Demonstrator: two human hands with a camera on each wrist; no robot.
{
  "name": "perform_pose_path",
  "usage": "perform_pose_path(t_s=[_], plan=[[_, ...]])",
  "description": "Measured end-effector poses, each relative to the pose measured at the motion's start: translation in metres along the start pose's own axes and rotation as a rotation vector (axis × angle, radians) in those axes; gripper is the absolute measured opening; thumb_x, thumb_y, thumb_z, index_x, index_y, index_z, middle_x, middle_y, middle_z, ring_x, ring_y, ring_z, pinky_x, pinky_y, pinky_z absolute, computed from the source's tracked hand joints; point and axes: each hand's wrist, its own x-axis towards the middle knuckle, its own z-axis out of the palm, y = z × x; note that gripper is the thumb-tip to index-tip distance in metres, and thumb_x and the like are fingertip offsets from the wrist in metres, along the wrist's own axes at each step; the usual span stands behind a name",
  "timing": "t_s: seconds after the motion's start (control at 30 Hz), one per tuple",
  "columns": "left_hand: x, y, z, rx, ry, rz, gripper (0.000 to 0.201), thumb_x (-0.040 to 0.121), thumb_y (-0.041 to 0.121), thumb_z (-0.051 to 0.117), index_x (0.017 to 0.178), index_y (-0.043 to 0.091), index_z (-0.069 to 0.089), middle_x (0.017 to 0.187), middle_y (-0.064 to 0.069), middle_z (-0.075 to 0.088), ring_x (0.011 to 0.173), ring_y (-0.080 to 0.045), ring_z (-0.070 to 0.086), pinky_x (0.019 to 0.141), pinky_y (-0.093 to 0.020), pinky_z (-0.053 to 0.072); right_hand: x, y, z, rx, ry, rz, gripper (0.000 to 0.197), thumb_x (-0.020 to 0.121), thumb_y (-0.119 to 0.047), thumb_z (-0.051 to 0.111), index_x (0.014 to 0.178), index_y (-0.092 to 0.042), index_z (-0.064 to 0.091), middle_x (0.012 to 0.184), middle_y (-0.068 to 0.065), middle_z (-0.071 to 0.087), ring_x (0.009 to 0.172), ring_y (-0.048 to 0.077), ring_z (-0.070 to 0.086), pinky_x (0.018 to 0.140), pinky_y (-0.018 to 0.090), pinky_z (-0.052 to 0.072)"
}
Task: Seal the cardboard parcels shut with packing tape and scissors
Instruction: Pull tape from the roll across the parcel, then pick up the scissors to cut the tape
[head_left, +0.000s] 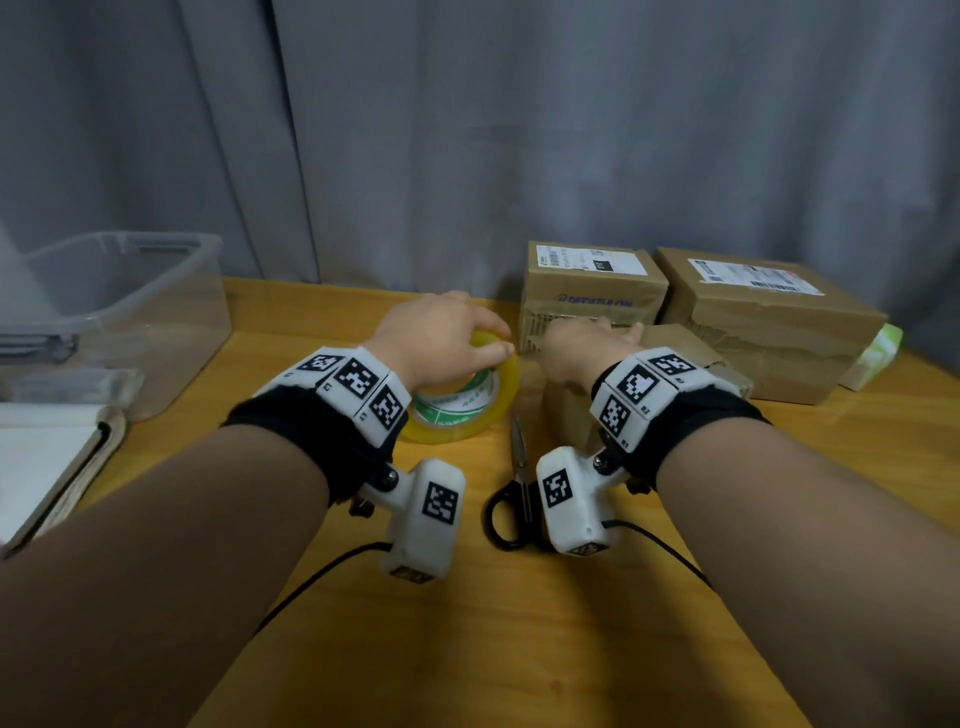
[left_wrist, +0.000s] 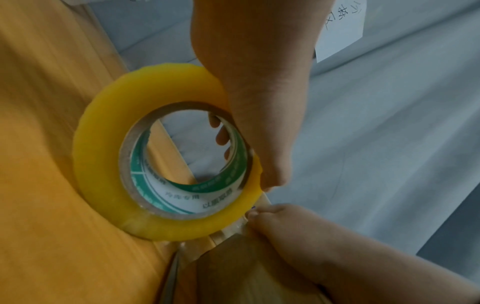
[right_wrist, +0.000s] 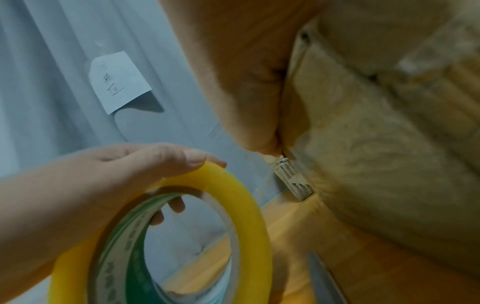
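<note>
Grey curtain (head_left: 467, 130) behind a wooden table (head_left: 519, 649). Left hand (head_left: 436, 332) grips the tape roll (head_left: 462, 410), steadying it while the right hand (head_left: 582, 345), at three o'clock, apparently pinches its free end. Scissors (head_left: 519, 467) wait nearby.

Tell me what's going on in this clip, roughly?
A person is starting to tape up a cardboard parcel. The left hand grips the yellow tape roll, fingers hooked through its core, while the right hand pinches the tape's free end against the near parcel. The scissors lie untouched on the table. Two labelled boxes sit behind.
</note>
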Motion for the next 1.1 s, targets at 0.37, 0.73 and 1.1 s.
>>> perform_pose_path(t_s=[0.37,0.73,1.1], plan=[[-0.002,0.002,0.001,0.024,0.015,-0.011,0.036,0.09,0.057,0.044,0.119,0.043,0.059,0.11,-0.004,0.054,0.11,-0.028,0.053,0.088,-0.039,0.045,-0.075,0.021,-0.001,0.281,0.324,-0.441,0.015,0.091,-0.018,0.057,0.094,-0.01,0.07,0.088,0.003,0.067,0.08,0.016,0.059,0.067,0.026,0.048],[-0.009,-0.002,-0.002,-0.046,0.017,-0.031,0.041,0.091,0.058,0.044,0.123,0.038,0.059,0.114,-0.007,0.054,0.11,-0.028,0.053,0.091,-0.039,0.044,-0.108,0.004,0.042,-0.1,-0.153,-0.309,0.039,0.089,-0.038,0.064,0.099,-0.016,0.033,0.074,0.004,0.05,0.067,0.019,0.051,0.058,0.028,0.044],[-0.029,0.009,-0.014,-0.108,-0.037,0.006,0.044,0.09,0.052,0.052,0.127,0.03,0.058,0.11,-0.006,0.049,0.112,-0.03,0.051,0.096,-0.038,0.04,-0.13,0.038,0.028,0.048,-0.107,-0.198,0.022,0.088,-0.014,0.057,0.067,-0.008,0.059,0.066,0.005,0.057,0.059,0.02,0.051,0.054,0.027,0.043]])
